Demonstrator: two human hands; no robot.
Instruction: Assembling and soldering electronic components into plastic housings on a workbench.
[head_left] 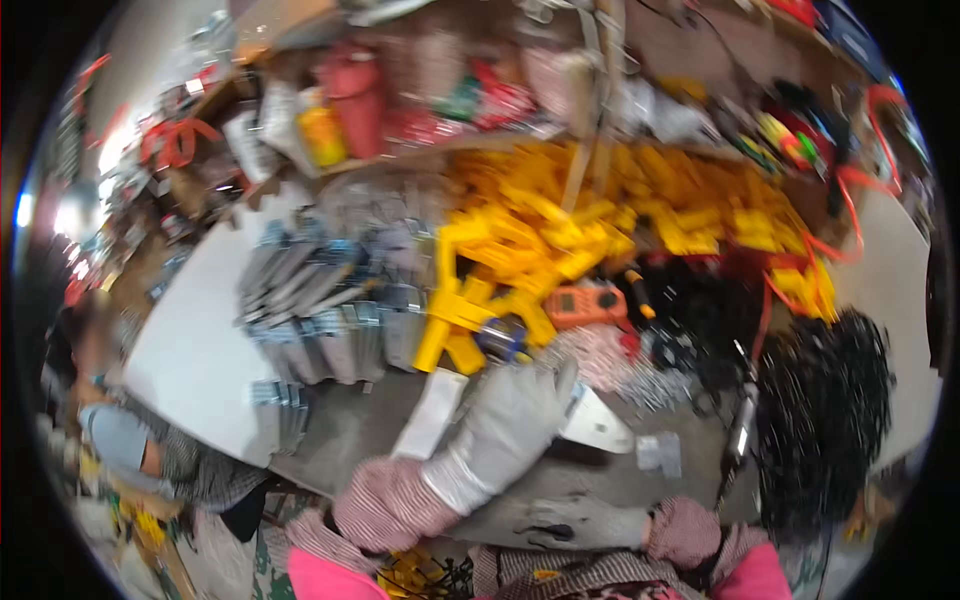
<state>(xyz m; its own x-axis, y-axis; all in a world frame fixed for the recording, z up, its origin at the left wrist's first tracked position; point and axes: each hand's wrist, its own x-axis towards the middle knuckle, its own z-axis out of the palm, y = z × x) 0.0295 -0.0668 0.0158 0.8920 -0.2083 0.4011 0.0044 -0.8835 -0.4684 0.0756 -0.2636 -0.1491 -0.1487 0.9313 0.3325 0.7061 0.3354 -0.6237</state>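
Observation:
My left hand (515,410), in a grey glove, reaches over the middle of the workbench. Its fingers are blurred and partly turned away, so any grip is hidden. Just beside and partly under it lies a white flat piece with a rounded end (597,424). On its other side is a long white strip (430,412). My right hand (590,522), also gloved, rests low at the near edge of the bench. Its fingers point left and look apart, with dark marks near the tips. A small clear plastic piece (660,454) lies between that hand and the bundle of black strips (822,420).
Stacked grey parts (325,300) stand at the left, near a white panel (190,330). Yellow plastic parts (530,240) pile up at the back. An orange tool (585,305) and pale pink small pieces (597,355) lie beyond my left hand. Another person (150,455) sits at far left.

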